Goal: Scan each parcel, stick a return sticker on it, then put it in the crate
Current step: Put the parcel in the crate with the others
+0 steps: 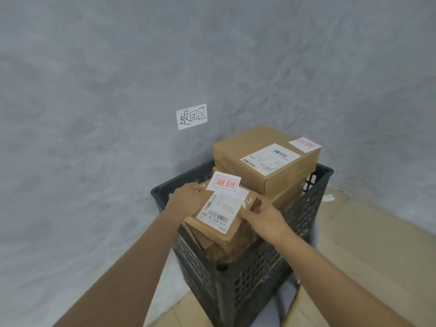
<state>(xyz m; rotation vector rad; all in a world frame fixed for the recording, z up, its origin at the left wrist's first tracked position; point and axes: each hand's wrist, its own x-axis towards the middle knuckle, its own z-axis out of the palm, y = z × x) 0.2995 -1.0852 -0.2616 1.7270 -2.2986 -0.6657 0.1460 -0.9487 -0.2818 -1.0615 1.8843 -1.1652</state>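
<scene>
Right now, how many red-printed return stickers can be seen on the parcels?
2. One sticker is on the front parcel between both hands. The other sticker is on the far right corner of the top parcel. Parcels underneath may hide more.

Head view, looking down, crate [278,263] near

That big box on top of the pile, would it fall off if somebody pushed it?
Maybe. The big box sits above the crate rim on other parcels, so a hard shove could probably slide it off. Its flat, wide bottom suggests it would not roll. The cardboard looks stiff, so it would likely keep its shape.
</scene>
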